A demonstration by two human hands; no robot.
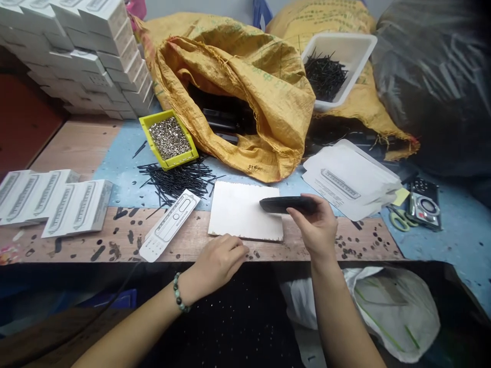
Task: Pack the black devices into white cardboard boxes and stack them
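Observation:
My right hand [316, 227] holds a long black plastic piece [287, 205] level, just above the right edge of a white foam pad [240, 209]. My left hand [220, 260] rests at the table's front edge below the pad, its fingers curled in; whether anything is in them I cannot make out. A white printed box sleeve [171, 225] lies to the left of that hand. Behind the pad lies a heap of thin black pins [178, 179].
A yellow bin of small metal parts [169, 138] stands behind the pins. An open yellow sack [245, 87] holds black parts. A white tray of black pins [332, 69] sits at the back right. There are stacks of white boxes [53, 202], flat cartons [351, 179] and scissors [401, 220].

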